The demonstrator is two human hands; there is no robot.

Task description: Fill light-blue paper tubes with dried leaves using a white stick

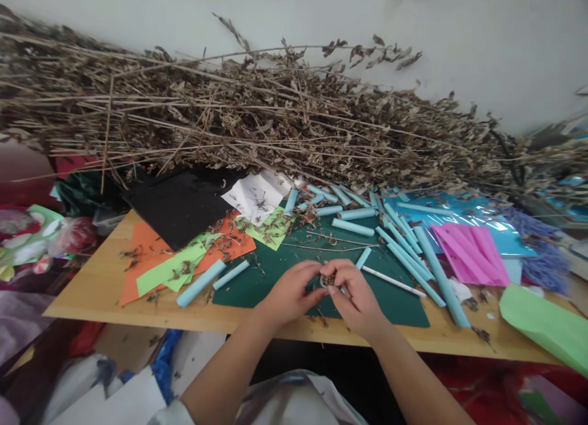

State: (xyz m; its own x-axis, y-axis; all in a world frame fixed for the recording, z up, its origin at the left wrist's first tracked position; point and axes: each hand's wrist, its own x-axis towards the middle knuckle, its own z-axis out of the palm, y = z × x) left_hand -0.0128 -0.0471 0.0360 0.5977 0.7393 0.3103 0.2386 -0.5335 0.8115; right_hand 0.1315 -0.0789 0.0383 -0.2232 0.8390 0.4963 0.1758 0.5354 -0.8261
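Low over the dark green mat point(275, 272), my left hand point(293, 293) and my right hand point(353, 295) meet with fingertips pinched around a small light-blue paper tube point(327, 280). Its end faces me, and brown dried leaf bits show in the opening. Most of the tube is hidden by my fingers. Just beyond my right hand lie a short blue paper tube point(363, 258) and a thin white stick point(394, 282). Left of my left hand, a narrow blue tube point(231, 275) and a thicker one point(201, 283) rest on the table.
A large heap of dried stalks and leaves point(275, 112) runs along the wall. Several blue paper tubes point(353, 227) lie at the right of the mat. Black point(179, 204), orange point(131, 263), pink point(468, 253) and green paper point(542, 321) cover parts of the wooden table point(92, 290).
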